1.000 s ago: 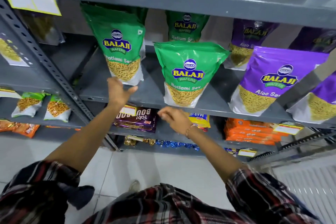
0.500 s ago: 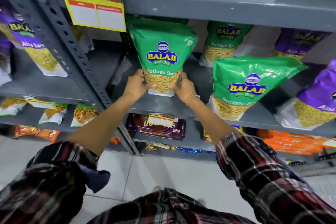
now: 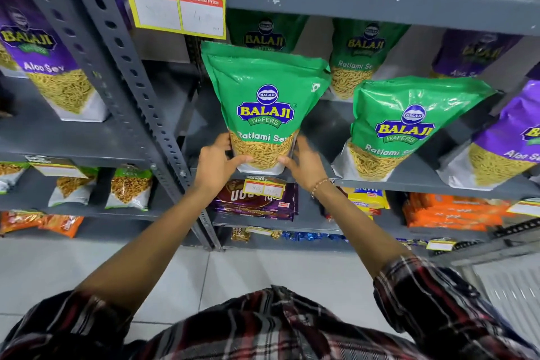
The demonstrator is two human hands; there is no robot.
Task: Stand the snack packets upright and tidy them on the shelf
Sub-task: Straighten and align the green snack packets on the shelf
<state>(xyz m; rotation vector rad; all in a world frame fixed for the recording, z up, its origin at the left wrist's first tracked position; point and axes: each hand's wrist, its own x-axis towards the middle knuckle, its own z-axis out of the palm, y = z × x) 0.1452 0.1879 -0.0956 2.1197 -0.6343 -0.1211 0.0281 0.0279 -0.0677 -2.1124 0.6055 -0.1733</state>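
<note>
A green Balaji Ratlami Sev packet (image 3: 264, 102) stands upright at the front left of the grey shelf (image 3: 409, 181). My left hand (image 3: 216, 165) grips its lower left corner and my right hand (image 3: 304, 165) grips its lower right corner. A second green packet (image 3: 400, 126) stands to the right, leaning a little. Two more green packets (image 3: 267, 33) (image 3: 361, 58) stand behind in the shade. A purple Aloo Sev packet (image 3: 508, 143) stands at the far right, with another purple packet (image 3: 473, 51) behind it.
A perforated grey upright post (image 3: 131, 79) rises left of the packet. A yellow price sign (image 3: 175, 0) hangs from the shelf above. The left bay holds a purple packet (image 3: 49, 58). Lower shelves carry biscuit packs (image 3: 257, 202) and orange packs (image 3: 450, 210). White tiled floor lies below.
Both hands moved from below the shelf edge up to the left green packet and closed on its lower corners. The view swung left, so the packet now sits near the middle.
</note>
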